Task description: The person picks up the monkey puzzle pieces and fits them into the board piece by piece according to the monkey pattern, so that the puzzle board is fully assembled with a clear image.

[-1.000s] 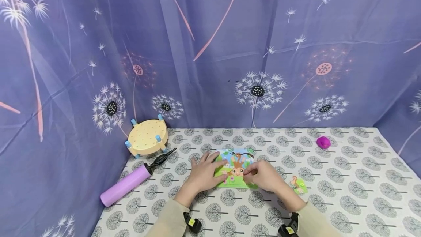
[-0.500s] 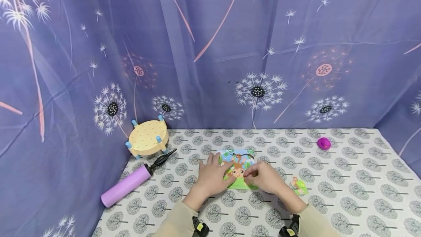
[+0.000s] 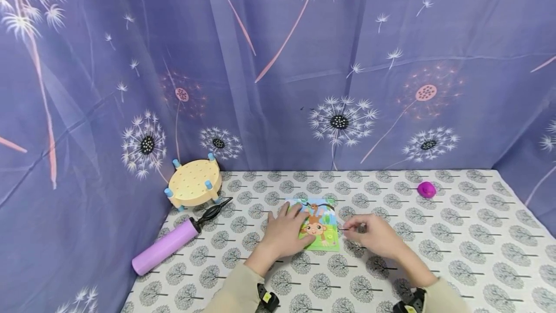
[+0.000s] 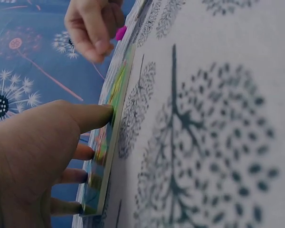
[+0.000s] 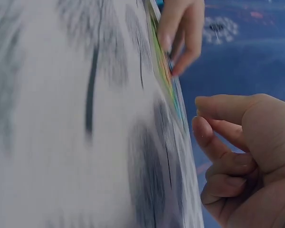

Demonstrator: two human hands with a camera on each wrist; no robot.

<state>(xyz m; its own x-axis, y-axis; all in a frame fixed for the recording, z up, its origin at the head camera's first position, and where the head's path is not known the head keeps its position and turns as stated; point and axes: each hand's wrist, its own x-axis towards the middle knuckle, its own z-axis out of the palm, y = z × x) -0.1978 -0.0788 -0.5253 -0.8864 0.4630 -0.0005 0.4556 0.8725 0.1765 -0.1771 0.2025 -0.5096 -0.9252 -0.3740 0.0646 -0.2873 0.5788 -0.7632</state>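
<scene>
A monkey picture puzzle point(image 3: 326, 221) lies flat on the tree-patterned cloth. My left hand point(image 3: 285, 232) rests on its left part, thumb and fingers spread over the board. The left wrist view shows the fingertips touching the face of the thin puzzle board point(image 4: 99, 164). Right of the board, my right hand point(image 3: 379, 236) hovers just above the cloth, apart from the puzzle. In the right wrist view the right hand point(image 5: 251, 152) has loosely bent fingers, thumb and forefinger near each other, nothing visible between them. The spot of the earlier loose puzzle piece is covered by the right hand.
A purple hand pump point(image 3: 167, 246) lies at the left. Behind it a cream oval stool-like toy point(image 3: 194, 181) with blue-tipped legs leans by the curtain. A small magenta object point(image 3: 427, 189) sits at the back right. The blue dandelion curtain point(image 3: 278, 124) borders the table.
My right hand has left the puzzle's lower right and moved right. The left hand has shifted slightly right on the board. The loose piece at right is no longer visible.
</scene>
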